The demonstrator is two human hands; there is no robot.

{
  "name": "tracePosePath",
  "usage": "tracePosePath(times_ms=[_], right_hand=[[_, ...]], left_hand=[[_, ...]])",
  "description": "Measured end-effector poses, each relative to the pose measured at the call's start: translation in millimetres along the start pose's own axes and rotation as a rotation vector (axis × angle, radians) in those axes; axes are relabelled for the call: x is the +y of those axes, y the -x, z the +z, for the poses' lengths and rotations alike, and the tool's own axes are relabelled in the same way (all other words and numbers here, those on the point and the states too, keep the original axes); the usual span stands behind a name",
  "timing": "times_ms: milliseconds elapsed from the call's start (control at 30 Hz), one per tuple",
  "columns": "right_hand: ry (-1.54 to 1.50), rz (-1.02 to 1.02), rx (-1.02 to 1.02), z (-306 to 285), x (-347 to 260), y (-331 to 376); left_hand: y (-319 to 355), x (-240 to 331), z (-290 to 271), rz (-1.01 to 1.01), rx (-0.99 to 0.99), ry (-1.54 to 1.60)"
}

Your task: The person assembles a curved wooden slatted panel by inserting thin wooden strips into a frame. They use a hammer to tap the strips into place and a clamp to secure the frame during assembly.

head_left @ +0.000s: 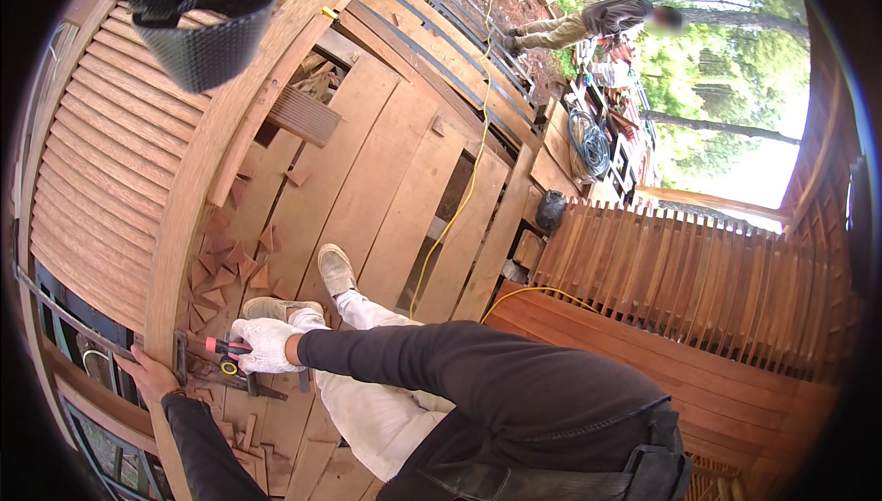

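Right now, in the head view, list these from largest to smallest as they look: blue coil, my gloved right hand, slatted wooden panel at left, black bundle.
1. Slatted wooden panel
2. Gloved right hand and blue coil: too alike to rank
3. Black bundle

- Left hand (154, 377) bare, at far left; fingers extended, not curled into a fist.
- Left wrist (173, 394) has a dark band; left forearm (204, 446) in dark sleeve, angled up from the near edge.
- Right hand (265, 345) in a pale glove, fingers curled in a grip.
- Right arm (395, 359), dark-sleeved, stretched leftward across the body; strip of bare wrist (292, 351) showing.
- Hands close together, apart.
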State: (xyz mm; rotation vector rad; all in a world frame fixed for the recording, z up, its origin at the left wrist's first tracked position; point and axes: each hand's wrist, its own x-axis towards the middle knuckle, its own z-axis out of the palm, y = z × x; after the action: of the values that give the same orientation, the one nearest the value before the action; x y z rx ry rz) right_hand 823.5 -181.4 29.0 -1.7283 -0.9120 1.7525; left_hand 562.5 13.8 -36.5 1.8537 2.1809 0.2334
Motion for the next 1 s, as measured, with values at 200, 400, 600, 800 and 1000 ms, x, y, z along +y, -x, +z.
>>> tracePosePath(times_ms=[200, 400, 600, 800, 1000], right_hand=[[-0.232, 0.044, -0.086, 6.2, 10.0, -7.1], [-0.057, -0.021, -0.081, -1.3, 5.6, -6.5], [-0.019, -0.046, 0.035, 6.0, 2.0, 1.7], [-0.115, 0.026, -0.052, 1.3, 7.3, 6.7], [0.03, 0.103, -0.046, -2.0, -23.8, 12.7]], left_hand=[[2.8, 14.1, -4.3, 0.013, -0.033, 0.048], [2.2, 8.5, -4.5, 0.005, -0.019, 0.041], [5.1, 13.2, -4.3, 0.009, 0.0, 0.025], [9.8, 23.8, -3.4, 0.006, -0.031, 0.014], [16.6, 21.6, -15.1, 0.067, -0.003, 0.058]])
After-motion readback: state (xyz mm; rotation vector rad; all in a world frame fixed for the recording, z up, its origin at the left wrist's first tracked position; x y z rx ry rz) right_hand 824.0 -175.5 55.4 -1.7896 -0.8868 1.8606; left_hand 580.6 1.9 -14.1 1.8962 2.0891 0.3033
